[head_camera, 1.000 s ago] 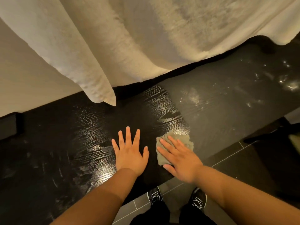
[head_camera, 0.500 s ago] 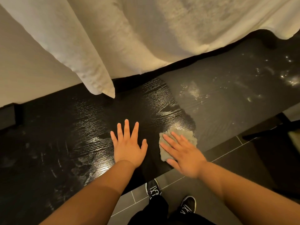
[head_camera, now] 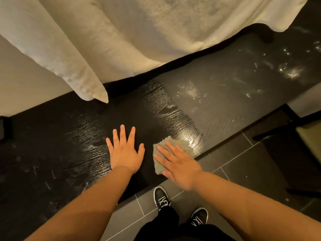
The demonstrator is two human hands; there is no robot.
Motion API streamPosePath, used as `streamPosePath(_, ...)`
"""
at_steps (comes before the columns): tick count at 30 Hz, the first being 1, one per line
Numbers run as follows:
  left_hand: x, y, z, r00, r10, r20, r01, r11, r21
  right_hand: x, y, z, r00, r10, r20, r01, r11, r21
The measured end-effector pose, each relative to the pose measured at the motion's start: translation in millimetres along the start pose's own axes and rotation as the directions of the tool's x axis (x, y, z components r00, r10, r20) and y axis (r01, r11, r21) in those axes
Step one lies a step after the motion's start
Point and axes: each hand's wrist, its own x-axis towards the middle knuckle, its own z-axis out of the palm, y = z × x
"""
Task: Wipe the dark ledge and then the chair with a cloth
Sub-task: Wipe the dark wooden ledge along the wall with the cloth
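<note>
At the far left the dark ledge (head_camera: 52,136) shows dried smears and scuffs, with a wet, streaky sheen beginning nearer the middle. White fabric (head_camera: 121,40) hangs over its back edge, one corner drooping close to the surface. The left hand (head_camera: 126,153) lies flat on the ledge, fingers spread and straight, gripping nothing; I take it to be a prop for the person's weight. Just beside it, the grey-green cloth (head_camera: 185,145) sits near the front edge under the right hand (head_camera: 180,167), which presses it down with straight fingers laid across it and does not bunch it up.

Compared with a second ago, the shiny damp patch has crept a little further right, past the cloth's far side, and the shoes (head_camera: 162,197) on the tiled floor (head_camera: 234,162) have gone from side by side to a staggered stance. To me that reads as a sideways shuffle along the ledge, the wiping working rightward.

Right of the cloth the ledge is dull and greyish, with pale specks and blotches (head_camera: 288,72) towards the far end, so a good stretch looks untouched. The chair (head_camera: 311,134) stands at the right edge, well apart from both hands, and its turn has not yet come.
</note>
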Motion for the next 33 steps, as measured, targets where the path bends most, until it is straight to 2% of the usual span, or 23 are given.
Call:
streamPosePath(2,0,0,0,1.0,0.003,-0.004,-0.003,1.0,-0.001,-6,27,-1,1.0,0.003,-0.007,-0.003,1.0,-0.005)
streamPosePath(5,-2,1,0,1.0,-0.01,-0.004,0.01,1.0,-0.002,-19,63,-4,0.982,0.187,-0.003,-0.187,0.982,-0.004)
streamPosePath(9,0,4,0,0.999,-0.021,-0.029,0.021,1.0,-0.008,-15,42,-4,0.946,0.325,-0.018,-0.324,0.946,0.027)
streamPosePath(11,-1,5,0,0.999,-0.028,-0.021,0.028,1.0,-0.005,-10,12,2,0.965,0.261,0.01,-0.261,0.965,0.033)
streamPosePath(13,-2,5,0,0.999,-0.027,-0.019,0.027,1.0,-0.005,-12,-9,8,0.994,0.104,0.022,-0.104,0.995,0.0)
streamPosePath(15,-3,4,-2,1.0,-0.025,-0.013,0.025,1.0,0.002,-14,2,6,0.999,-0.026,0.035,0.027,0.999,-0.021)
streamPosePath(16,-3,4,-2,1.0,-0.024,-0.011,0.024,1.0,0.006,-14,15,4,0.999,-0.047,0.02,0.048,0.999,-0.025)
streamPosePath(17,-3,4,-1,1.0,-0.023,-0.013,0.023,1.0,0.01,-15,31,3,1.0,-0.016,0.005,0.017,1.0,-0.024)
streamPosePath(19,-3,3,0,1.0,-0.024,-0.018,0.024,1.0,0.013,-21,63,-2,0.987,0.161,-0.019,-0.161,0.987,-0.005)
streamPosePath(22,-2,3,1,0.999,-0.021,-0.033,0.021,1.0,0.0,-28,87,-12,0.911,0.412,-0.009,-0.411,0.91,0.064)
streamPosePath(25,-1,4,1,0.999,-0.022,-0.037,0.022,1.0,-0.005,-16,69,-16,0.859,0.512,0.018,-0.512,0.856,0.074)
streamPosePath(27,-1,4,1,0.999,-0.021,-0.033,0.021,1.0,-0.015,-6,43,-14,0.907,0.418,0.043,-0.42,0.907,0.042)
streamPosePath(29,-1,3,1,0.999,-0.017,-0.029,0.017,1.0,-0.012,-4,29,-8,0.969,0.24,0.065,-0.24,0.971,-0.013)
streamPosePath(31,0,3,2,0.999,-0.016,-0.035,0.016,1.0,-0.017,-5,44,-11,0.995,0.086,0.06,-0.085,0.996,-0.022)
streamPosePath(33,0,2,3,0.999,-0.014,-0.033,0.013,1.0,-0.025,-4,75,-16,0.997,0.062,0.038,-0.06,0.997,-0.05)
